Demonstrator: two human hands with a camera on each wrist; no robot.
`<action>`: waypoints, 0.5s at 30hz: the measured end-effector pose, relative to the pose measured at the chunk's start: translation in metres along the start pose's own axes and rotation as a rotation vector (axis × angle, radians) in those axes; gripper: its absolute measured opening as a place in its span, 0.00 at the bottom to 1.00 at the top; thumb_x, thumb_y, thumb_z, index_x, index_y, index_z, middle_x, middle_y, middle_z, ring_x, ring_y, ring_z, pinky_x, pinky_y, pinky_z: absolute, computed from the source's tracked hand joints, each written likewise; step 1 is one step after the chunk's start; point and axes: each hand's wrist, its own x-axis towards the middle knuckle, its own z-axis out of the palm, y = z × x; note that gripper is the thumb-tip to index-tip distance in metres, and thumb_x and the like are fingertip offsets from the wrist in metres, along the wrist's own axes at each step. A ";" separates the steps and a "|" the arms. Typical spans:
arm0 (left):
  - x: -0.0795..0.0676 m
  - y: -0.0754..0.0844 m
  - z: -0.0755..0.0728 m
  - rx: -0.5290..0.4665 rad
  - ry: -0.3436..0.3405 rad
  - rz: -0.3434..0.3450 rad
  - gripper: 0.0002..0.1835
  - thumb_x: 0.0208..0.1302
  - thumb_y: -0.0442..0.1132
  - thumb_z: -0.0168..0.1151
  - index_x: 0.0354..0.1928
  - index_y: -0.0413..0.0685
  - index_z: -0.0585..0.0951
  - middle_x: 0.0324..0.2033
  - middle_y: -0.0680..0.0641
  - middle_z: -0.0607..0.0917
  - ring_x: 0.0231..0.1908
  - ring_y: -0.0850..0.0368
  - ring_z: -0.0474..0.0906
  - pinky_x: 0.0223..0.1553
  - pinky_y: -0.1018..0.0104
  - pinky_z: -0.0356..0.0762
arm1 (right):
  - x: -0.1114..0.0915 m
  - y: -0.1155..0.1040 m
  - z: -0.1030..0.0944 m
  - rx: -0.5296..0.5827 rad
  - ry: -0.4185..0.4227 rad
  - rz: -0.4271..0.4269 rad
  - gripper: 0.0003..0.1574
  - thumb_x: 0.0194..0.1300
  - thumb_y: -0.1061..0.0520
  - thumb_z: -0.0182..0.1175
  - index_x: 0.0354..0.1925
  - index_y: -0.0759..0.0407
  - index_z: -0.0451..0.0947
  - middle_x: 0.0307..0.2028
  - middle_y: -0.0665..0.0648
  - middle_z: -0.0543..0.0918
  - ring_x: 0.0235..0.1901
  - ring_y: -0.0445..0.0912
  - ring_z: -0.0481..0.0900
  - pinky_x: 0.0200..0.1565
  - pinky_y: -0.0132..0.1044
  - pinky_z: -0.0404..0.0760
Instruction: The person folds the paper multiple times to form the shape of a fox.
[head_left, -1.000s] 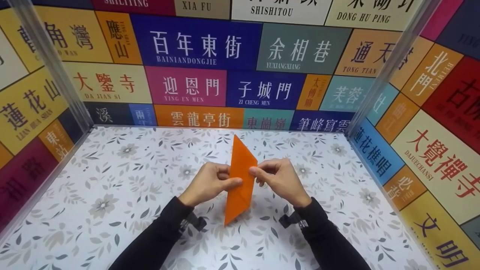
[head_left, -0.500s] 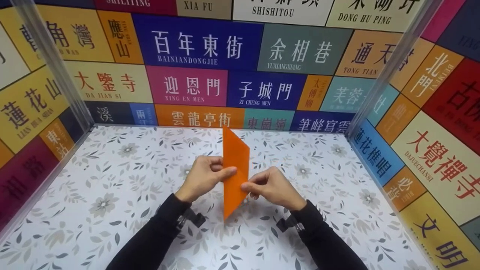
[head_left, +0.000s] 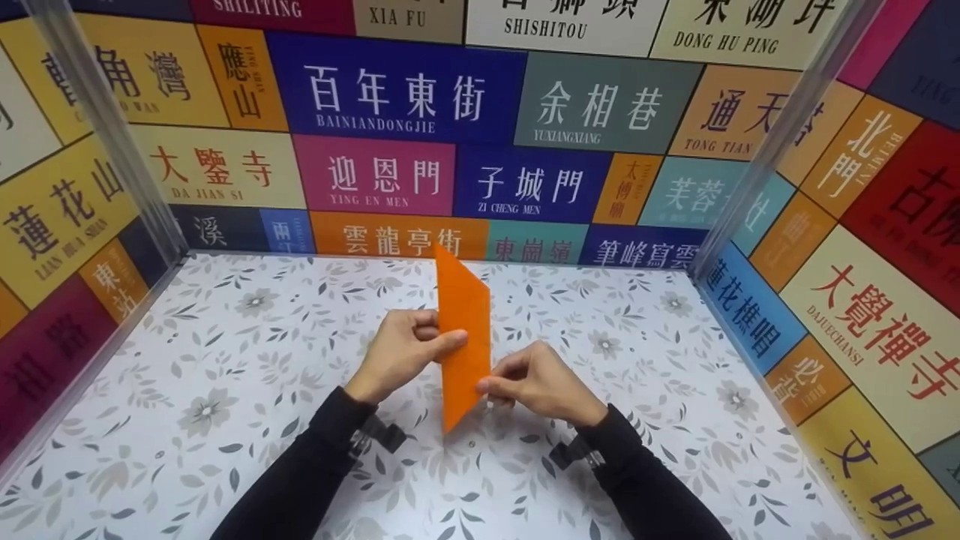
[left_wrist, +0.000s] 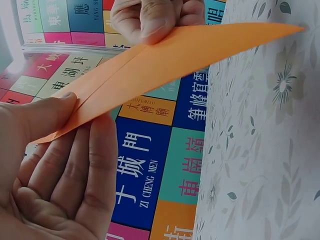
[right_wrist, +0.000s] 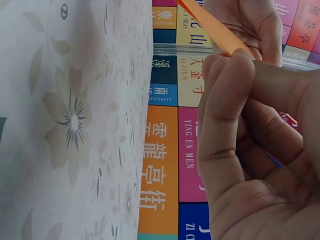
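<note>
I've got the orange paper up off the desk, twelve o'clock from me, left hand pinching its nine o'clock edge, right hand pinching near five. Reckon it's feather-light, bendy and easy to crease, so I'd grip edges gently.

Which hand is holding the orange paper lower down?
The right hand, pinching the orange paper near its lower right corner; the left hand grips higher up.
</note>
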 end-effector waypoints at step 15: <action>0.000 -0.002 -0.003 0.096 -0.026 0.019 0.13 0.78 0.46 0.80 0.48 0.41 0.95 0.39 0.42 0.99 0.36 0.62 0.91 0.42 0.71 0.89 | 0.002 -0.002 -0.010 -0.026 0.062 -0.003 0.12 0.80 0.45 0.77 0.44 0.51 0.99 0.35 0.57 0.97 0.30 0.47 0.92 0.40 0.47 0.96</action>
